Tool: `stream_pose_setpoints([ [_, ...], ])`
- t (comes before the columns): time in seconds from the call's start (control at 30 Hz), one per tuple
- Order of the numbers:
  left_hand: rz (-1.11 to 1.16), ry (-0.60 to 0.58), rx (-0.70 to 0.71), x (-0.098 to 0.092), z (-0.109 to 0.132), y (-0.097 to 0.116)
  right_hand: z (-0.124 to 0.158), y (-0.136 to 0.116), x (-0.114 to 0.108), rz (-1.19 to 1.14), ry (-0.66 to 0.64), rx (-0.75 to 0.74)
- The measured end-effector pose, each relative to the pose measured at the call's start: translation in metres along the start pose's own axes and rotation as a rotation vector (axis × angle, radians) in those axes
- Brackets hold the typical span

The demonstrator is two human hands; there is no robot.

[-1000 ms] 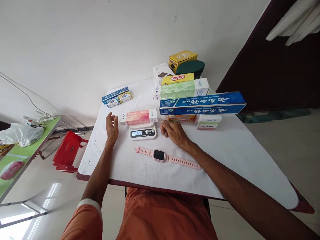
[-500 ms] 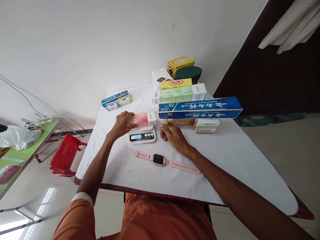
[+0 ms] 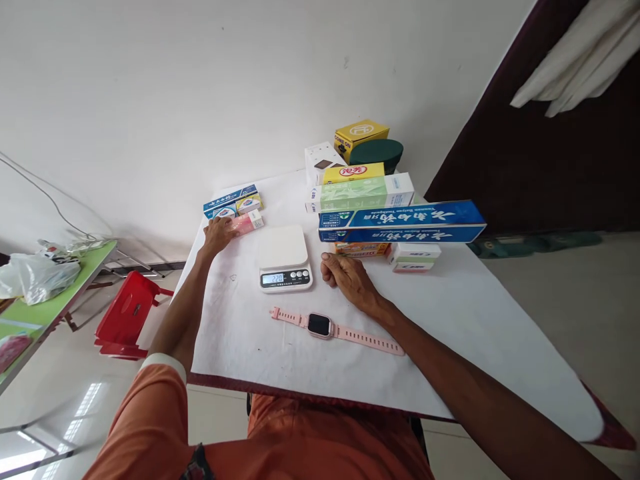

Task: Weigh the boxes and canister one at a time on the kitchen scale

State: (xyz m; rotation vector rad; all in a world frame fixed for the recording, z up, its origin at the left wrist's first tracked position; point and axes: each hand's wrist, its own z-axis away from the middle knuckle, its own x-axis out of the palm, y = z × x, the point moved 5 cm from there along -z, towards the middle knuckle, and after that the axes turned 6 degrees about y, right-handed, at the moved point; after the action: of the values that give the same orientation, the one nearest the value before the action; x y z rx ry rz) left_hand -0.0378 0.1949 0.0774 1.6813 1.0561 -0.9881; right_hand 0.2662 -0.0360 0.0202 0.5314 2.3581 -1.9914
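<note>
My left hand (image 3: 220, 235) is closed round the left end of a small pink and white box (image 3: 246, 223). That box lies at the front of a blue toothpaste-style box (image 3: 230, 200) and small blue and yellow boxes (image 3: 249, 203) at the table's left. To its right sits a white digital scale (image 3: 283, 248) with a bare platform; its lit display seems to read 220. My right hand (image 3: 349, 279) rests on the table right of the scale, fingers curled in, and I cannot make out anything in them. A pink smartwatch (image 3: 319, 325) lies stretched out in front of the scale.
On the right are stacked a long blue toothpaste box (image 3: 400, 222), a green and white box (image 3: 360, 192), an orange box (image 3: 361, 249) and a small white box (image 3: 414, 257). Behind stand a yellow box (image 3: 361, 137) and a dark green lid (image 3: 376, 153). A red chair (image 3: 125, 317) is left.
My left hand has carried the pink box off the scale, leftward and slightly forward, to the small boxes. My right hand has stayed in place.
</note>
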Motion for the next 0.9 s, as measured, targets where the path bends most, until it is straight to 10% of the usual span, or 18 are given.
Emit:
stream_pose_setpoints([
  [0.57,-0.017,0.137,-0.079,0.001,-0.012,0.013,-0.001,0.0,0.001,-0.024,-0.007,0.005],
  [0.67,0.091,0.149,0.053,-0.009,-0.013,0.047,-0.002,0.001,0.002,-0.006,-0.024,-0.005],
  [0.9,0.386,0.086,0.703,-0.025,0.044,0.207,-0.002,-0.002,0.0,0.022,-0.022,-0.036],
])
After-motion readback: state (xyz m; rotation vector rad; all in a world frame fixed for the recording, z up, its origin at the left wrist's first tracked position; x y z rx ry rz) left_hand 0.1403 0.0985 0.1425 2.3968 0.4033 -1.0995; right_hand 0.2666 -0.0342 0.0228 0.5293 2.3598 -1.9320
